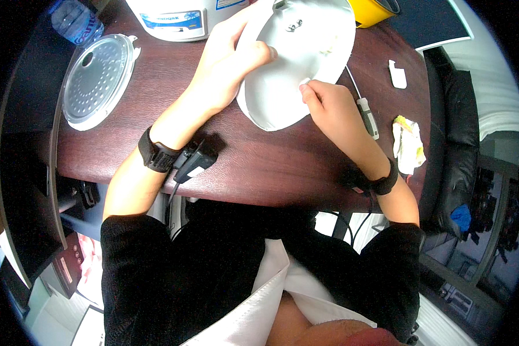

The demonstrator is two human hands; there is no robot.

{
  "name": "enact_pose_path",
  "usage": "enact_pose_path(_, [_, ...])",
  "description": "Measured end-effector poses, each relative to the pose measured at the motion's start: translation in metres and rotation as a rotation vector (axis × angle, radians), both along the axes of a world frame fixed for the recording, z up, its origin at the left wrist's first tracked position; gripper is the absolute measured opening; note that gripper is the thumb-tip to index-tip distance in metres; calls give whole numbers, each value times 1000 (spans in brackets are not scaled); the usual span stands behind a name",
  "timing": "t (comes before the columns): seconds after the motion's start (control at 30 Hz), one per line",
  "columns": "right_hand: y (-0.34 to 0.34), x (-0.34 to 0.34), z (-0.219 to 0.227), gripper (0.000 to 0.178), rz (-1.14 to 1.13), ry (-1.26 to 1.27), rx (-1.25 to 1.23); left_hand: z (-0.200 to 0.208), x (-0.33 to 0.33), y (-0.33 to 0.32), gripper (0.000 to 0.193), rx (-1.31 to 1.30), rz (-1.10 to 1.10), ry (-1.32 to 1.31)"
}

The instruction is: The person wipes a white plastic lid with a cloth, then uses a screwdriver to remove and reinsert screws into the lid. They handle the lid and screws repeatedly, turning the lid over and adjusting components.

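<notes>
Left hand (230,57) grips the white lid (297,63) rim over the desk (259,155), right hand (328,104) pinching a small white wad against it.

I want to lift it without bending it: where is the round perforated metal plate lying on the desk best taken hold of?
Grip the perforated metal plate at its thin outer rim, coming from the near right side, where the dark wooden desk is bare. It lies flat, so fingers probably must slide under the edge. The small tab at its far right rim may also serve.
</notes>
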State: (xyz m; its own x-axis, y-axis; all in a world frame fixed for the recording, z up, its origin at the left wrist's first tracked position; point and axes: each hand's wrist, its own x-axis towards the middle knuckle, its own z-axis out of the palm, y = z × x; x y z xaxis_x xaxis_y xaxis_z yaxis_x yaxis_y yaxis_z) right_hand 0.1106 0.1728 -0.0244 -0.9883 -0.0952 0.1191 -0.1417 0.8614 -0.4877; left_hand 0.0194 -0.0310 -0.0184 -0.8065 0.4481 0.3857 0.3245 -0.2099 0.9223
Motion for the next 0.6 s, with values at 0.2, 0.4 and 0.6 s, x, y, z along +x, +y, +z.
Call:
enact_pose_path(0.2, [4, -3, 1, 36, -310, -711, -1216, -5, -6, -5, 45, -36, -11, 50])
enact_pose_path(0.4, [7, -3, 8, 29, -280, -597, -679, -10, -6, -2, 45, -2, 54, 33])
enact_pose_path(0.6, [-2, 2, 8, 21, -22, 72, 30, -7, -8, -8, 46, -35, 4, 45])
